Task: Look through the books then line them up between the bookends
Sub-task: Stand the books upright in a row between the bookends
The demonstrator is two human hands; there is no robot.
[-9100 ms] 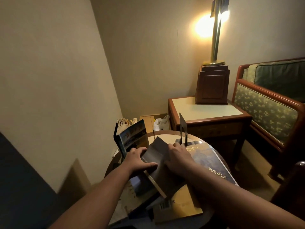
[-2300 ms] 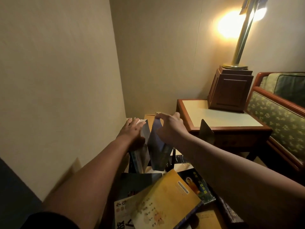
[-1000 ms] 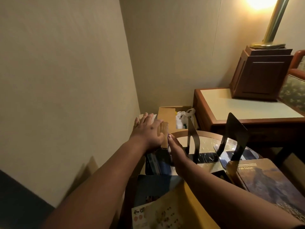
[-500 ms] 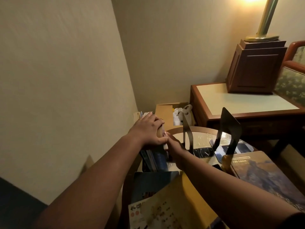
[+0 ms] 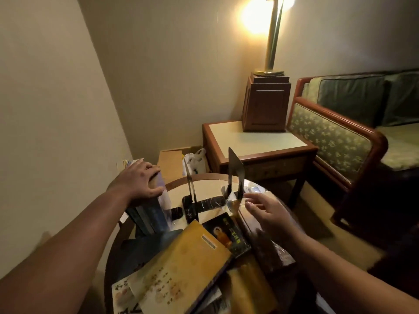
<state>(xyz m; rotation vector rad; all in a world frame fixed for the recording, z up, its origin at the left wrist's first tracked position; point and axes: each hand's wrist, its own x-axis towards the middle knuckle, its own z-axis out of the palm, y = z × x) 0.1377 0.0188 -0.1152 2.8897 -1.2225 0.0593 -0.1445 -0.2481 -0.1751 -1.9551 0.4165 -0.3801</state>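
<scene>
Now we are bracing the standing books at centre left with the left hand curled over their tops, while the right hand — fingers spread, empty — is hovering beside the bookend at centre; we are judging it best slid flat, books held upright.

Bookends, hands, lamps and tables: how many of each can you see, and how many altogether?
Bookends: 2, the left bookend and the right bookend
Hands: 2, the left hand and the right hand
Lamps: 1, the lamp
Tables: 2, the round table and the side table
Total: 7
</scene>
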